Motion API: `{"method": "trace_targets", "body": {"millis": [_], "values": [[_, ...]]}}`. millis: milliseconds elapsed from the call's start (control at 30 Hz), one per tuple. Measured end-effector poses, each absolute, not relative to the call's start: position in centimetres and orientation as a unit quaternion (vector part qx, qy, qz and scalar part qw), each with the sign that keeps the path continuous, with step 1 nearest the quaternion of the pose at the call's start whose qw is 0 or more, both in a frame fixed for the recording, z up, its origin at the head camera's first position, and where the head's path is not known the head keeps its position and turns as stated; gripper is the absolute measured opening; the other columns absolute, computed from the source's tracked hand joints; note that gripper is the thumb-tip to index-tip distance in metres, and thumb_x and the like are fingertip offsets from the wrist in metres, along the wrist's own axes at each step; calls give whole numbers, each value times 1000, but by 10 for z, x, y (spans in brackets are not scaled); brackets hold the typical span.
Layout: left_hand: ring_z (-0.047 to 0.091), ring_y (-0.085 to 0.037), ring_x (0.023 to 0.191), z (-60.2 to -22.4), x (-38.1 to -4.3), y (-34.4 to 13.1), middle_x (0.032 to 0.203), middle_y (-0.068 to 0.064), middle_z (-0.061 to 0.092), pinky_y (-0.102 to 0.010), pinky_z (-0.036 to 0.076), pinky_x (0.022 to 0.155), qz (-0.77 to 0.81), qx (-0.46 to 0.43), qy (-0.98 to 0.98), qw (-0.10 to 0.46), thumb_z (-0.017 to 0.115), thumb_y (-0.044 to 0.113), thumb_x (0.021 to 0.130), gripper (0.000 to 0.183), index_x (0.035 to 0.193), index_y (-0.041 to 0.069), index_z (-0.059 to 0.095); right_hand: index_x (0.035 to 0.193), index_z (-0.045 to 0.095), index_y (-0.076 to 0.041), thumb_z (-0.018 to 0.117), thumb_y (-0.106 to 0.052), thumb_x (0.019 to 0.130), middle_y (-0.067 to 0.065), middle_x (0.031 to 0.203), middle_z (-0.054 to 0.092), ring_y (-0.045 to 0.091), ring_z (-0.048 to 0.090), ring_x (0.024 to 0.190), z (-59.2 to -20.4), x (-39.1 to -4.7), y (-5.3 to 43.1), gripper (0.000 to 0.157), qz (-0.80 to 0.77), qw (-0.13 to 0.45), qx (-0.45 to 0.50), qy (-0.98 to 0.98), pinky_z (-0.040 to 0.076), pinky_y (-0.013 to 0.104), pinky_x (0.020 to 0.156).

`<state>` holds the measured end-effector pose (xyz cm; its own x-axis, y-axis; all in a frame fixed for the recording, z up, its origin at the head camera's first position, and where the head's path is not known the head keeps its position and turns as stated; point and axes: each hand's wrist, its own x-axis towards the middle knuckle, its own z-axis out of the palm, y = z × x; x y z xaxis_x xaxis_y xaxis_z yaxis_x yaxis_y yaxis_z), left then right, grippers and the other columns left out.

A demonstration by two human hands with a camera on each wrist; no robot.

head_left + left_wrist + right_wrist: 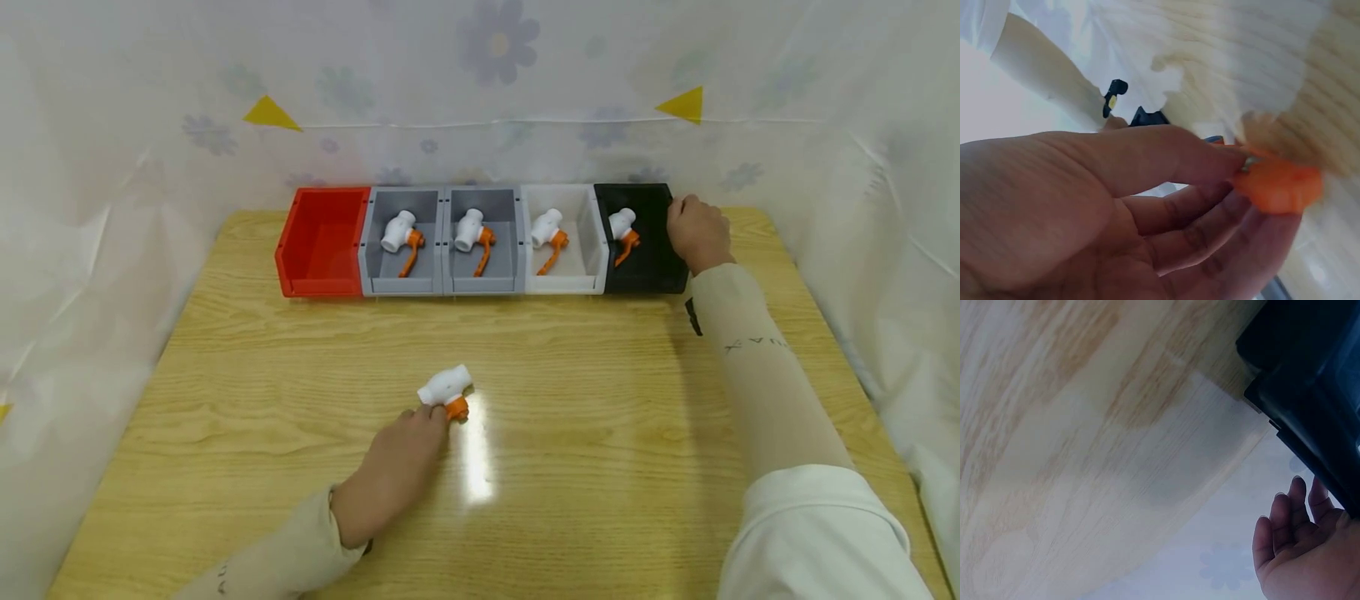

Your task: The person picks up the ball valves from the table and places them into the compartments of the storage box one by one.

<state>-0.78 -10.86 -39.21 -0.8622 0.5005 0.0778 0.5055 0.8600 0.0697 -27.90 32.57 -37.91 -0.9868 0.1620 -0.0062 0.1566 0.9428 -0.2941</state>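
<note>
My left hand [401, 462] pinches the orange lever of a white ball valve [446, 385] low over the middle of the table. In the left wrist view, thumb and fingertips close on the orange part [1282, 185]; the white body is out of sight there. At the far right, my right hand [697, 229] holds the right side wall of a black bin [652, 279]. The right wrist view shows its bent fingers [1282, 528] outside that wall, with the thumb hidden behind it. Another white valve [621, 223] with an orange lever lies inside this bin.
Left of the black bin, joined in one row, stand a red bin [322, 287], two grey bins [401, 286] [480, 286] and a white bin [564, 285]. Both grey bins and the white one hold a valve each. A pale curtain [420, 75] hangs behind the wooden table [247, 375].
</note>
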Motion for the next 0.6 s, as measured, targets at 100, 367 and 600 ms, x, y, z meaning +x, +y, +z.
{"method": "trace_targets", "body": {"millis": [100, 367, 600], "values": [[53, -23, 60, -394, -11, -112, 81, -13, 58, -30, 46, 44, -50, -253, -966, 2, 66, 0, 82, 17, 93, 0, 53, 124, 41, 13, 5, -37, 98, 37, 113, 47, 54, 45, 101, -379, -279, 326, 67, 147, 11, -81, -986, 30, 63, 90], [52, -24, 65, -393, -17, -119, 79, -10, 56, -34, 45, 45, -75, -227, -970, -39, 61, 0, 84, 18, 99, 7, 53, 124, 41, 14, 6, -36, 99, 38, 113, 47, 55, 45, 100, -380, -278, 327, 67, 149, 10, -78, -986, 30, 64, 90], [53, -24, 74, -393, -22, -123, 84, -7, 56, -34, 48, 53, -88, -218, -970, -60, 60, 1, 87, 17, 101, 11, 59, 126, 40, 14, 5, -36, 98, 38, 116, 46, 55, 44, 102, -380, -278, 327, 67, 150, 9, -80, -985, 30, 64, 91]]}}
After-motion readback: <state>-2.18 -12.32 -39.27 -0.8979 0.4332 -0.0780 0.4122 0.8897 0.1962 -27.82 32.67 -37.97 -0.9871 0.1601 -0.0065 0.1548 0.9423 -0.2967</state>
